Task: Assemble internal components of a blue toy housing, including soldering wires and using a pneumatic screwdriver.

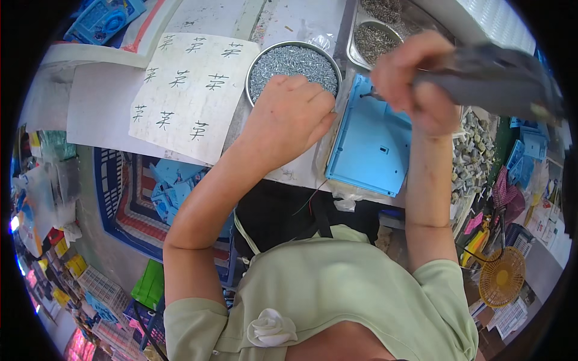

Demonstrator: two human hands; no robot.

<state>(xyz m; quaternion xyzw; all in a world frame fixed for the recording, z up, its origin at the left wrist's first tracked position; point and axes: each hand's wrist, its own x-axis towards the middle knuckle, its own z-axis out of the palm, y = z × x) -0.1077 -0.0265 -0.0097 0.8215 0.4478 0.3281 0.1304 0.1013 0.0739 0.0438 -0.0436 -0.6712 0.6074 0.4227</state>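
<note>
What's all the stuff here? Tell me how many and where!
Metal bowl: one, silver, top centre
Screws: many, silver, inside the bowl
Plastic panel: one, light blue, right of the bowl
Power screwdriver: one, dark grey, upper right
Handwritten sheet: one, white, left of the bowl
Mesh basket: one, dark blue, below the sheet
Loose parts: uncountable, grey and cream, right side
Other clutter: too small to count, multicoloured, both sides
Shirt: one, pale green, bottom
Left hand: one, bare, by the bowl
Right hand: one, bare, on the screwdriver
</note>
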